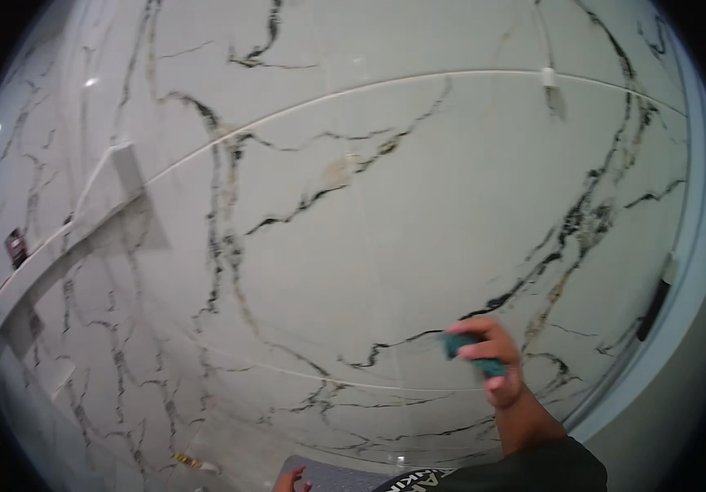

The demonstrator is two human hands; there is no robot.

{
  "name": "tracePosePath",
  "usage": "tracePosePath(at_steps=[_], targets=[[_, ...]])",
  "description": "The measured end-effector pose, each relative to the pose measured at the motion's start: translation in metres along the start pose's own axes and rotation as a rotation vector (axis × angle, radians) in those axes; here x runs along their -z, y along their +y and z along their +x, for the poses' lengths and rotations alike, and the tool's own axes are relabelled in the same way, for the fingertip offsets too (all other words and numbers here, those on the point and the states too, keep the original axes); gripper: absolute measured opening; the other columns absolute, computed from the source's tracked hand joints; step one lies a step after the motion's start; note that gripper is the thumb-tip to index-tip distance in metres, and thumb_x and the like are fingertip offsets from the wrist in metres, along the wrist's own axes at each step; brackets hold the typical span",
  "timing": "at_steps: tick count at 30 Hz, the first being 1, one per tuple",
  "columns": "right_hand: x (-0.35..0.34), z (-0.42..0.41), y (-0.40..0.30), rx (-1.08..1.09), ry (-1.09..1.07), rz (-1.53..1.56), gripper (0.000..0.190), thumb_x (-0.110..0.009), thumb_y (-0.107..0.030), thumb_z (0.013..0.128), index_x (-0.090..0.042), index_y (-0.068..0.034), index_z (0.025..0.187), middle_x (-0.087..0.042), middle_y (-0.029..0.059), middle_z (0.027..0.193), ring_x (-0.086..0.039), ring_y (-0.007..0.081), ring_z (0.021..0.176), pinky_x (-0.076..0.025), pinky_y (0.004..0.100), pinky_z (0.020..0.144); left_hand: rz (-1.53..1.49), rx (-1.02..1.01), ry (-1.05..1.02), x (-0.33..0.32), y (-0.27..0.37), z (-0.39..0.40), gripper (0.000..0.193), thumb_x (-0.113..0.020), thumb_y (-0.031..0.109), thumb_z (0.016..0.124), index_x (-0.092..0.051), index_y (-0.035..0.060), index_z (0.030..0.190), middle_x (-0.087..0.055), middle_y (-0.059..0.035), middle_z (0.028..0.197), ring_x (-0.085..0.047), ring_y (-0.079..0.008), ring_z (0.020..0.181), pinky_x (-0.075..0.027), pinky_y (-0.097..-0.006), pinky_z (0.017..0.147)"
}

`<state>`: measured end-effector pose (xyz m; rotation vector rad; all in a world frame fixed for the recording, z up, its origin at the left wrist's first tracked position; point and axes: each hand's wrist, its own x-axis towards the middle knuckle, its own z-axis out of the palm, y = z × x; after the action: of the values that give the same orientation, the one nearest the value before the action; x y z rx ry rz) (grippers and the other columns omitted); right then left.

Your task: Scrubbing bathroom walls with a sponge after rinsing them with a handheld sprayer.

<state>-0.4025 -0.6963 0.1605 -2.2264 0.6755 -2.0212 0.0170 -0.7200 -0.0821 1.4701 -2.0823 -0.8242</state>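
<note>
My right hand (500, 363) is shut on a teal-green sponge (460, 344), fingers wrapped over it. Both are close to a white marble-look wall (451, 246) with black and tan veins; whether the sponge touches the wall I cannot tell, as the hand is slightly blurred. At the bottom edge, part of my left hand (291, 481) shows in front of a grey speckled mat or tray (328, 470). Its visible fingers are apart and nothing shows between them; the rest is cut off.
A marble-look ledge (91, 224) juts out on the left, with a small dark packet or bottle (16, 248) on it. A yellow-and-white tube (193, 461) lies low on the left. On the right runs a pale frame edge (676, 295) with a black handle-like piece (654, 310).
</note>
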Motion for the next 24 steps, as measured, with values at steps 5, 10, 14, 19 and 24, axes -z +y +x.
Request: tracePosePath(at_steps=[5, 10, 14, 19, 24], targets=[[0.070, -0.002, -0.035, 0.373, 0.701, -0.964, 0.058, -0.034, -0.050, 0.085, -0.042, -0.003, 0.118, -0.031, 0.0185, 0.126, -0.035, 0.0284, 0.115, -0.026, 0.0389, 0.097, -0.125, -0.389, -0.127, -0.003, -0.003, 0.080, 0.043, -0.054, 0.000, 0.076, -0.043, 0.0030, 0.118, -0.050, -0.0137, 0.113, -0.053, -0.0243, 0.099, -0.042, -0.0321, 0.082], [0.125, 0.003, -0.043, 0.149, 0.852, -1.462, 0.046, -0.036, -0.031, 0.089, -0.035, -0.003, 0.126, -0.026, 0.0167, 0.130, -0.026, 0.0293, 0.119, -0.021, 0.0391, 0.098, -0.319, -0.286, -0.352, 0.018, 0.007, 0.112, 0.040, -0.051, 0.001, 0.079, -0.043, 0.0022, 0.118, -0.049, -0.0124, 0.115, -0.051, -0.0221, 0.102, -0.041, -0.0325, 0.084], [0.109, 0.018, -0.008, -0.115, 0.893, -1.659, 0.054, -0.037, -0.035, 0.088, -0.024, -0.008, 0.132, -0.018, 0.0187, 0.136, -0.016, 0.0339, 0.126, -0.012, 0.0458, 0.100, -0.366, -0.390, -0.402, 0.058, 0.004, 0.157, 0.037, -0.049, 0.004, 0.082, -0.042, 0.0022, 0.119, -0.049, -0.0115, 0.116, -0.049, -0.0219, 0.105, -0.040, -0.0326, 0.086], [-0.060, 0.044, 0.054, -0.148, 0.311, -1.646, 0.068, -0.037, -0.048, 0.082, -0.018, -0.008, 0.134, -0.010, 0.0193, 0.139, -0.006, 0.0360, 0.129, -0.002, 0.0546, 0.099, -0.512, -0.315, -0.404, 0.098, -0.005, 0.181, 0.036, -0.048, 0.006, 0.084, -0.042, 0.0016, 0.119, -0.048, -0.0111, 0.117, -0.048, -0.0213, 0.105, -0.038, -0.0315, 0.088], [-0.153, -0.070, 0.120, -0.231, -0.016, -1.584, 0.061, -0.042, -0.041, 0.081, -0.025, -0.011, 0.132, -0.012, 0.0154, 0.140, -0.007, 0.0318, 0.130, -0.002, 0.0540, 0.099, -0.462, -0.364, -0.407, 0.119, -0.023, 0.189, 0.035, -0.047, 0.005, 0.084, -0.042, 0.0022, 0.119, -0.049, -0.0101, 0.116, -0.047, -0.0210, 0.106, -0.037, -0.0318, 0.088]])
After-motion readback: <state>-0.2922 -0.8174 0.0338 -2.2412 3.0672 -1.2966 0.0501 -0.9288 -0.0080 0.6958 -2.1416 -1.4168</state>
